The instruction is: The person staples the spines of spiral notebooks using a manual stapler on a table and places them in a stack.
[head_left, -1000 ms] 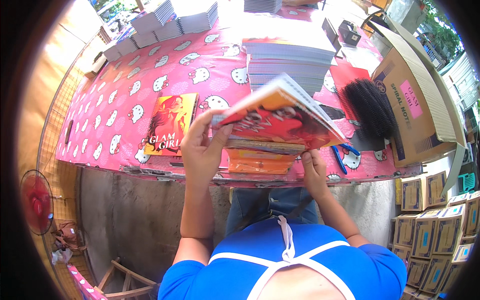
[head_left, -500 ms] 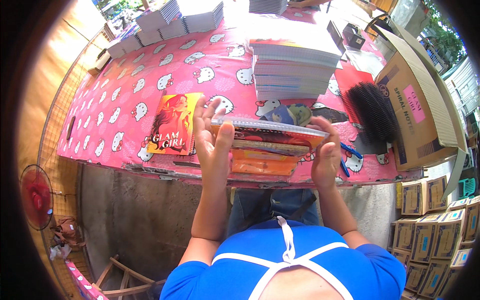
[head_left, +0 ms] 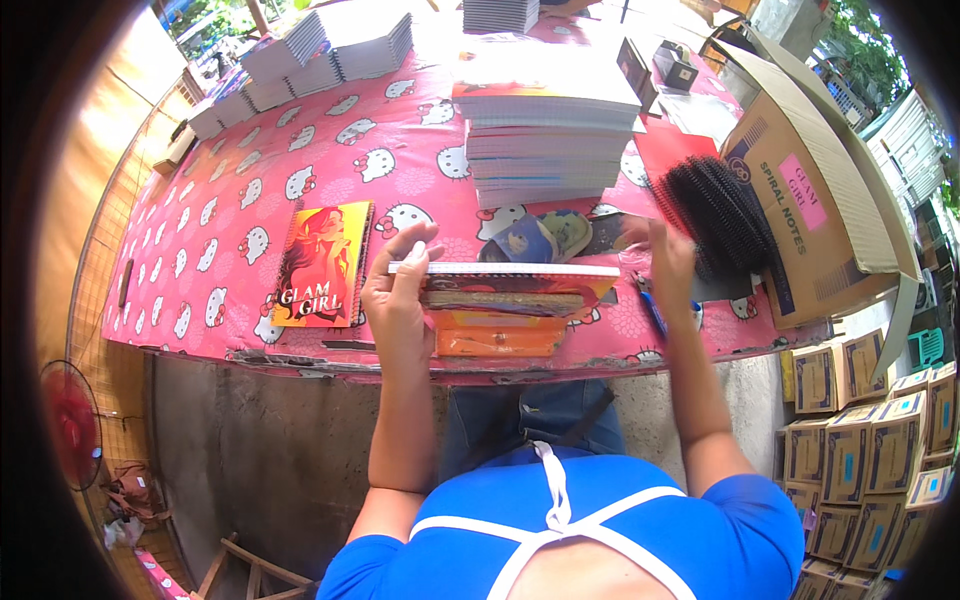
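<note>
My left hand (head_left: 400, 295) is closed on the left end of an unbound notebook (head_left: 515, 269), thumb on top. It is held edge-on, its white page edge upward and a red cover below. Beneath it are a worn taped block (head_left: 505, 302) and an orange piece (head_left: 500, 341) at the table edge. My right hand (head_left: 668, 262) is off the notebook, smeared by motion, close to a bunch of black spiral coils (head_left: 715, 225); its fingers are unclear. A blue-handled tool (head_left: 652, 308) lies beside the right wrist. On the left lies a spiral notebook (head_left: 322, 262) with a yellow and red cover.
A tall stack of notebooks (head_left: 545, 150) stands behind my hands. A cloth bundle (head_left: 540, 238) lies before it. An open carton (head_left: 810, 210) stands at the right; more notebook stacks (head_left: 300, 70) line the far left. Several cartons (head_left: 850, 460) are piled lower right.
My right hand has let go of the notebook's right end and moved right and up toward the coils. The left hand keeps the notebook, now more level. The whole view has shifted slightly.
</note>
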`<control>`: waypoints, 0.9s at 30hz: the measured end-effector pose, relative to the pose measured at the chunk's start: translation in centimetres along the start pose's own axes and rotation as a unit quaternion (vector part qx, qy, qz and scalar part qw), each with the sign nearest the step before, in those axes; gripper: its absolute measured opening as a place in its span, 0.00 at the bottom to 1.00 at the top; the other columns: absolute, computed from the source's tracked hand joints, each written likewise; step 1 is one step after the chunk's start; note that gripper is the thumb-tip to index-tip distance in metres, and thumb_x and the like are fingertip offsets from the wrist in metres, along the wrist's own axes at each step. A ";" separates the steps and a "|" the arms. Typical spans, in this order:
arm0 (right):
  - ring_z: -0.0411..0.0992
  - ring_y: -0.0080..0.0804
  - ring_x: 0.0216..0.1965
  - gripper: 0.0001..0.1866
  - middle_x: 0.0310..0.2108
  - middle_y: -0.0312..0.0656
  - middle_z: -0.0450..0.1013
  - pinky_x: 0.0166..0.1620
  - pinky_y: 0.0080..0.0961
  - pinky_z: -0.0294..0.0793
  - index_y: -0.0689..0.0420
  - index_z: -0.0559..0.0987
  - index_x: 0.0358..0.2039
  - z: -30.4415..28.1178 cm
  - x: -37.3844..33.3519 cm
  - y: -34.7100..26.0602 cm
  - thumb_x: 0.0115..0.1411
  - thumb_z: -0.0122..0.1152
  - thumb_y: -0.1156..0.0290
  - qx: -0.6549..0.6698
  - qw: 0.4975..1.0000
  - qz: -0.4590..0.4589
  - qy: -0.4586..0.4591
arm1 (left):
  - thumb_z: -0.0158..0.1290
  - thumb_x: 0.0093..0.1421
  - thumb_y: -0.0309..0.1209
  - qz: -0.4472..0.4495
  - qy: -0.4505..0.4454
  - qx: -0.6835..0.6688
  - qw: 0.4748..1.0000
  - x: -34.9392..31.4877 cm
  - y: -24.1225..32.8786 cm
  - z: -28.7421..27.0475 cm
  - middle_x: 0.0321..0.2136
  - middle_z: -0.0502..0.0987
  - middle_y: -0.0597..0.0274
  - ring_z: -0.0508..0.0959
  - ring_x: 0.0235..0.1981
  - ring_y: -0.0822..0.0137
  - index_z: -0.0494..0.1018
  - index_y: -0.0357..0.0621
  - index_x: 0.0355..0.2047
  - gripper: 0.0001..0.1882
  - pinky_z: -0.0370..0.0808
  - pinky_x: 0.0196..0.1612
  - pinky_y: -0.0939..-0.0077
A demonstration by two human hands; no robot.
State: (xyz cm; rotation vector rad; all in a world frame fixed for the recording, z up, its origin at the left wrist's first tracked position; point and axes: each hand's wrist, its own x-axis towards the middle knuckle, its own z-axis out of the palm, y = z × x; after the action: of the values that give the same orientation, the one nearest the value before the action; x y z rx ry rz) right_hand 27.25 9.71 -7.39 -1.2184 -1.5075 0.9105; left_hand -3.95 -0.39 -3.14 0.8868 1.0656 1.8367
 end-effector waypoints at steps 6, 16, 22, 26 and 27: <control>0.77 0.48 0.38 0.16 0.32 0.50 0.78 0.45 0.40 0.75 0.57 0.83 0.33 -6.7 10.5 6.8 0.51 0.69 0.58 -0.556 0.829 0.009 0.062 | 0.57 0.57 0.29 0.305 0.111 0.236 0.916 -1.2 0.4 4.3 0.63 0.56 0.47 0.55 0.65 0.59 0.55 0.36 0.63 0.36 0.55 0.63 0.63; 0.75 0.47 0.37 0.12 0.36 0.50 0.72 0.41 0.36 0.75 0.59 0.79 0.37 -6.2 8.3 2.9 0.51 0.66 0.74 -0.403 0.907 -0.106 0.051 | 0.50 0.63 0.42 0.307 -0.220 0.585 0.718 -3.0 1.0 7.8 0.48 0.75 0.55 0.70 0.55 0.57 0.73 0.42 0.52 0.22 0.47 0.63 0.50; 0.75 0.41 0.33 0.15 0.34 0.47 0.73 0.38 0.32 0.75 0.59 0.80 0.41 -5.0 5.2 0.8 0.52 0.59 0.84 -0.324 0.909 -0.260 0.022 | 0.59 0.56 0.40 0.316 -0.194 0.486 0.791 -3.1 1.0 8.8 0.33 0.81 0.67 0.77 0.40 0.66 0.80 0.51 0.40 0.13 0.54 0.57 0.59; 0.75 0.32 0.32 0.17 0.30 0.44 0.75 0.36 0.25 0.74 0.58 0.82 0.42 -2.4 -2.1 -7.7 0.49 0.64 0.83 -0.189 0.943 -0.265 -0.078 | 0.61 0.53 0.36 0.332 -0.174 0.467 0.801 -3.1 0.6 8.3 0.29 0.80 0.70 0.77 0.36 0.69 0.82 0.51 0.32 0.07 0.53 0.56 0.60; 0.75 0.30 0.34 0.16 0.30 0.43 0.76 0.37 0.22 0.73 0.60 0.82 0.40 -2.2 -3.5 -8.7 0.48 0.66 0.82 -0.151 0.950 -0.255 -0.095 | 0.62 0.53 0.35 0.337 -0.171 0.463 0.802 -3.3 0.6 8.3 0.29 0.80 0.70 0.77 0.36 0.69 0.82 0.51 0.31 0.06 0.53 0.56 0.60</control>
State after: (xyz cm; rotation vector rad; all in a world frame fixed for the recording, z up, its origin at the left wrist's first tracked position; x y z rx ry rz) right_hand 27.30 4.36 0.62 -0.8869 -2.0493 0.4682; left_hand 4.40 -0.73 0.15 2.3309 1.5432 1.4720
